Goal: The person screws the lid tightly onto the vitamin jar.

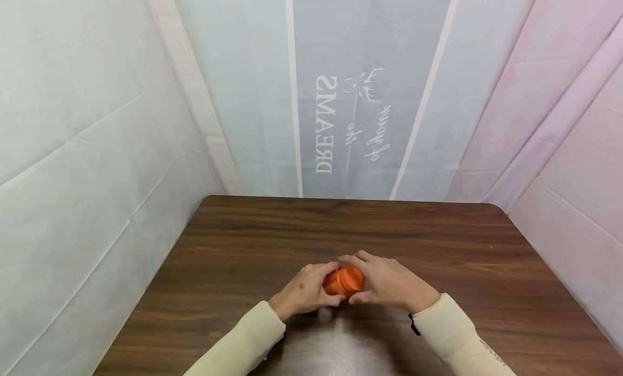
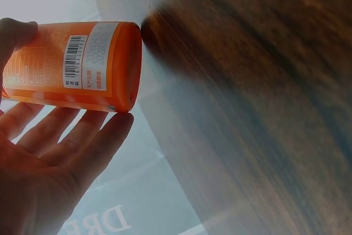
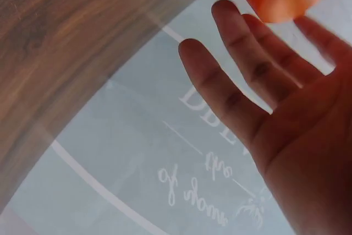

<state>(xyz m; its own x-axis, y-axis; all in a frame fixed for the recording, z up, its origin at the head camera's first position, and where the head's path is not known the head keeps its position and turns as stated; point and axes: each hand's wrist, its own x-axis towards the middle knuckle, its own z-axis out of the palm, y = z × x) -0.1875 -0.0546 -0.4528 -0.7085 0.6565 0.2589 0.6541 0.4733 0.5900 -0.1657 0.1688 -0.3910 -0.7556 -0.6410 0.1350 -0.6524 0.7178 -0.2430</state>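
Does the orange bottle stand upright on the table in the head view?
No, the left hand holds the orange bottle tilted, with one round end facing the right hand.

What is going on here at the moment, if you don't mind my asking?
A person is handling an orange bottle over a brown table. The left hand grips the bottle, which is tilted with its lid toward the right hand. The right hand is spread around the lid without gripping it; whether any finger touches it is hard to tell. The lid appears to be on.
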